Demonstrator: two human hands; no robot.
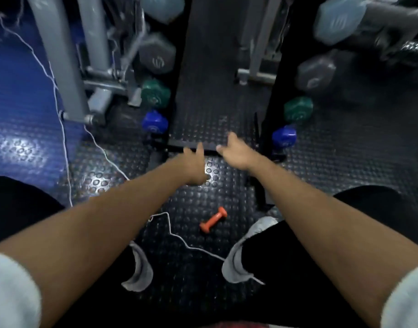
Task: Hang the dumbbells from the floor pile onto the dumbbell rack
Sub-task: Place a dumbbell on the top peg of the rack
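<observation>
Low in the middle of the frame, between the person's two grey shoes, a single small orange dumbbell (213,223) lies on the black studded floor (345,162), tilted on a diagonal with one head toward the lower left. It is the only weight visible on the floor; no pile shows beyond it. A white cord (174,235) trails across the floor just to its left, close but apart from it.

Above it, toward the centre of the frame, both arms reach forward. The left hand (195,166) and the right hand (236,153) hang over the floor near the foot of the dumbbell rack (269,74), with fingers loosely spread and nothing held in either. Motion blur softens the fingertips, so their exact curl is hard to read.

Blue, green and grey dumbbells already hang on the rack, a column at centre left and another at centre right, the smallest lowest.

The step in hand appears to be fetching the orange dumbbell. To do it well, bend down and close one hand around the narrow middle grip, not a head, so it stays balanced. Lift it clear of the cord to avoid snagging. Being the lightest, it probably belongs on a low slot, though no empty holder can be made out.
</observation>
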